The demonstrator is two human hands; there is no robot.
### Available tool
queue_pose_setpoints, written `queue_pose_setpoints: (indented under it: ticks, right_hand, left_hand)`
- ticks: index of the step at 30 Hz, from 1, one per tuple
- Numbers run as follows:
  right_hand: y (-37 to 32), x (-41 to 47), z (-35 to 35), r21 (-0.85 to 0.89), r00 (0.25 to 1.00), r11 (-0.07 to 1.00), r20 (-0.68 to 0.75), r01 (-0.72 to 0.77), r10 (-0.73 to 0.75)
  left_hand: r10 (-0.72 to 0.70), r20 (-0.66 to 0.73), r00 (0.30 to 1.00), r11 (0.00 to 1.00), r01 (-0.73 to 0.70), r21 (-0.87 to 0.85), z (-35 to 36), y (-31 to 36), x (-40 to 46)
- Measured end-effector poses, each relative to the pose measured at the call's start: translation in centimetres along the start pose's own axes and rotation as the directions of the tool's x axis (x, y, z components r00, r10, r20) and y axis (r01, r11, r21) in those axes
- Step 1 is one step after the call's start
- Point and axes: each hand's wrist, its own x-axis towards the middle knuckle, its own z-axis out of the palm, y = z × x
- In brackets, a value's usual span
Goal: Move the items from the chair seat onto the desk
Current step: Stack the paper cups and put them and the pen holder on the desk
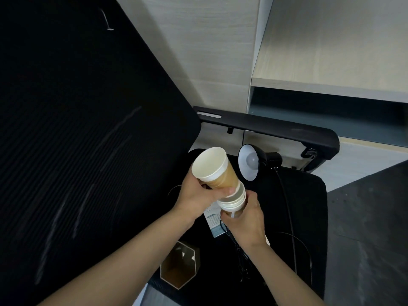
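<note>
Over the black chair seat (pixel 304 208) I hold paper cups with both hands. My left hand (pixel 196 193) grips a brown paper cup (pixel 215 171), its white inside facing up and left. My right hand (pixel 245 219) is closed around a stack of paper cups (pixel 233 200), and the brown cup's base sits in or against the stack's rim. On the seat lie a black desk lamp (pixel 254 161) with a white bulb, its black cable (pixel 289 217), a printed card (pixel 214 221) and a brown hexagonal box (pixel 180 268).
The black mesh chair back (pixel 84 129) fills the left side. A black armrest (pixel 276 129) crosses behind the seat. Pale wooden panels and a shelf (pixel 326 85) stand beyond. Dark floor (pixel 366 228) lies to the right.
</note>
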Motion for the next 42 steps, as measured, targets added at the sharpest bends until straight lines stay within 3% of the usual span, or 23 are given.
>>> queue_pose_setpoints:
  ticks: [9, 14, 17, 19, 22, 29, 31, 37, 42]
  right_hand:
    - [-0.6, -0.6, -0.6, 0.035, 0.999, 0.999, -0.024, 0.032, -0.031]
    - [-0.4, -1.0, -1.1, 0.034, 0.999, 0.999, -0.038, 0.035, -0.034]
    - [-0.2, -1.3, -1.3, 0.015, 0.997, 1.0, -0.068, 0.025, -0.024]
    - [0.0, -1.5, -1.5, 0.007, 0.997, 1.0, -0.073, 0.018, -0.018]
    - [0.3, -1.7, -1.5, 0.006, 0.998, 1.0, -0.066, 0.008, -0.008]
    - [0.8, -2.4, -0.9, -0.008, 0.997, 1.0, -0.075, 0.01, -0.011]
    - [1.0, -2.5, -0.8, -0.001, 0.997, 1.0, -0.081, 0.003, -0.003]
    - [0.5, -2.9, -1.4, 0.043, 0.995, 0.999, -0.091, -0.026, 0.03]
    - [-0.9, -3.7, -2.7, 0.072, 0.99, 0.997, -0.141, -0.004, 0.014]
  left_hand:
    - [-0.026, 0.055, 0.998, 0.994, 0.02, 0.105, 0.6, -0.4, -1.8]
    - [-0.088, 0.156, 0.984, 0.981, 0.058, 0.184, -0.2, -0.5, -2.3]
    - [-0.083, 0.076, 0.994, 0.968, 0.062, 0.241, -1.3, -1.2, -2.2]
    - [-0.009, -0.023, 1.0, 0.873, 0.02, 0.488, -2.4, -2.3, -2.0]
    - [0.043, -0.022, 0.999, 0.567, -0.006, 0.824, -3.8, -4.3, -1.8]
    - [-0.076, 0.012, 0.997, 0.215, 0.004, 0.977, -3.8, -7.9, -0.9]
    - [-0.071, 0.029, 0.997, 0.215, -0.013, 0.976, -3.8, -8.4, -0.9]
    - [0.067, 0.101, 0.993, 0.34, -0.118, 0.933, -4.5, -7.3, -1.3]
    - [0.176, 0.197, 0.964, 0.3, -0.243, 0.922, -4.9, -4.3, -2.4]
